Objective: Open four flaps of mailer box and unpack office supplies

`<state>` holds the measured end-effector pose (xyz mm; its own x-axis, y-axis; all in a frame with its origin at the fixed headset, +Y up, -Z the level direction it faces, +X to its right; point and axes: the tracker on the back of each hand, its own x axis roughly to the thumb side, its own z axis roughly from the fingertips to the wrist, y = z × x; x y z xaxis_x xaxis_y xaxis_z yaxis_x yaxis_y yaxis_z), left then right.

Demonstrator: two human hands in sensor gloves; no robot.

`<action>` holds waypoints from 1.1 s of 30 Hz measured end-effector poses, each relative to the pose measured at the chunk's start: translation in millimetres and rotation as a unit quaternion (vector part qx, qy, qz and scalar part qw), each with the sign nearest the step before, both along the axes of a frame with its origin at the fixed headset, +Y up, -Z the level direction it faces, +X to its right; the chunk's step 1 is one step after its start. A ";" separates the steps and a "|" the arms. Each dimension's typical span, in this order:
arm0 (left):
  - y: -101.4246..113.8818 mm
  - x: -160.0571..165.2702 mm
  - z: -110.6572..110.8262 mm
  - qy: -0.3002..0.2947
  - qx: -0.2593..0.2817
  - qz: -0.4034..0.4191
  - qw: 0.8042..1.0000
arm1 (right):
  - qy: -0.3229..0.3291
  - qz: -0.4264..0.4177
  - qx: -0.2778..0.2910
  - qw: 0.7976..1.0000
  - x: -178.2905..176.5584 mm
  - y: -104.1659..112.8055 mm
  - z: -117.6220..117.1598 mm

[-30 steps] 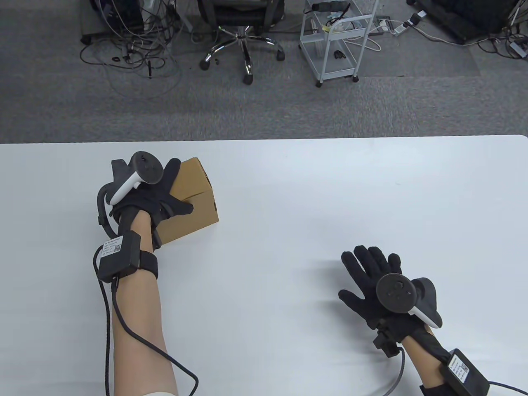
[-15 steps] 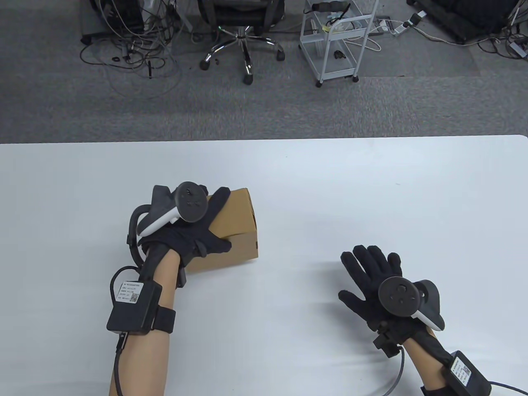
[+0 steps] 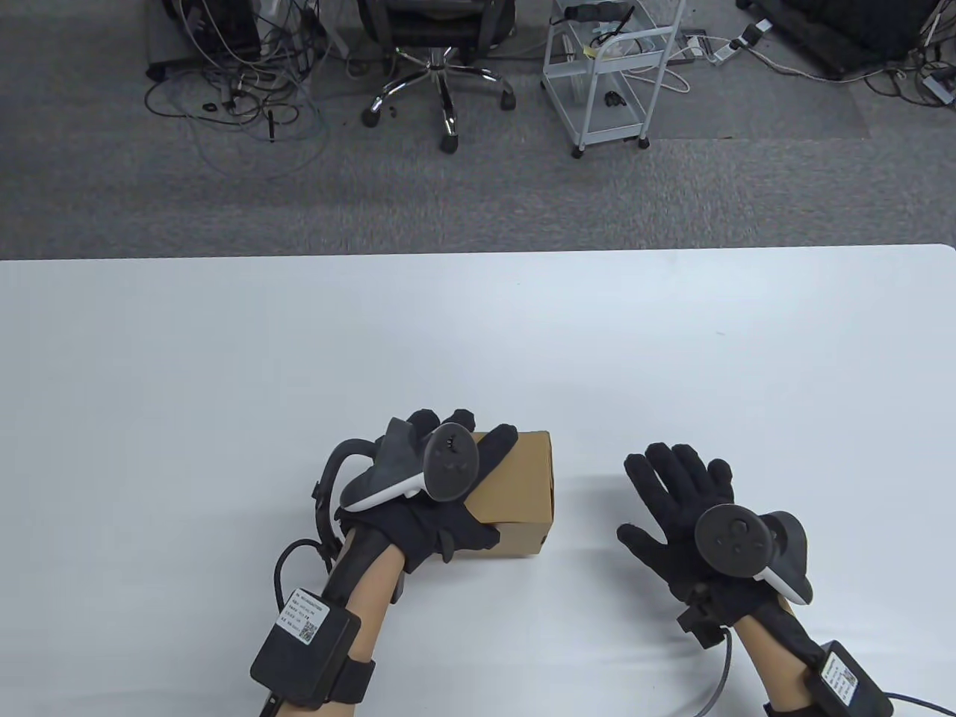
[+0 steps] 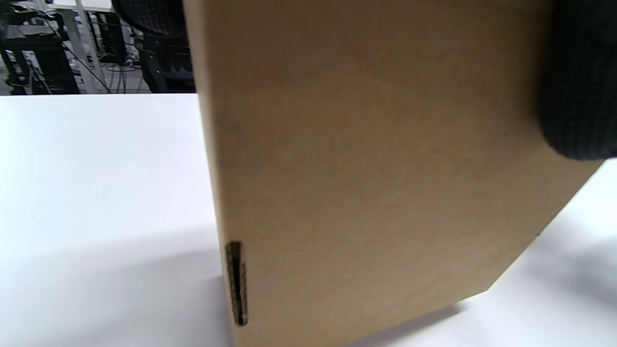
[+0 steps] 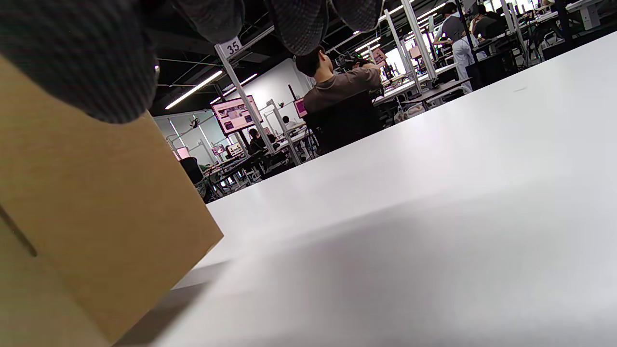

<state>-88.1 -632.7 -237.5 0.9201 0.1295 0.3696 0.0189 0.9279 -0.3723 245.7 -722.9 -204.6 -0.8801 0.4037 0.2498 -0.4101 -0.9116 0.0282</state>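
Observation:
A brown cardboard mailer box with its flaps closed sits on the white table near the front middle. My left hand grips it from above, fingers over its far top edge and thumb on its near side. The box fills the left wrist view, a thumb at the right. My right hand is spread open and empty just right of the box, apart from it. In the right wrist view the box is at the left.
The table's far edge borders grey carpet with an office chair, a white wire cart and tangled cables. In the right wrist view a seated person and other workbenches are in the background.
My left hand has dragged the box from the table's left towards the front middle, close to my right hand. The right hand has barely shifted.

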 end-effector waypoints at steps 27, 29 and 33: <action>-27.6 -72.7 20.9 0.003 0.031 0.275 0.961 | -0.016 -0.046 -0.051 0.998 7.1 -11.8 -12.5; -39.1 -80.5 22.8 0.008 0.029 0.331 0.943 | -0.015 -0.058 -0.053 0.997 9.0 -12.1 -13.7; -60.6 -90.7 22.4 0.012 0.015 0.356 0.934 | -0.007 -0.092 -0.049 0.994 11.1 -13.0 -15.4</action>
<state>-178.8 -693.3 -215.0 0.6127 0.7020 0.3631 -0.6150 0.7120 -0.3388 256.8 -735.9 -220.0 -0.7922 0.5804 0.1888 -0.5710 -0.8140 0.1067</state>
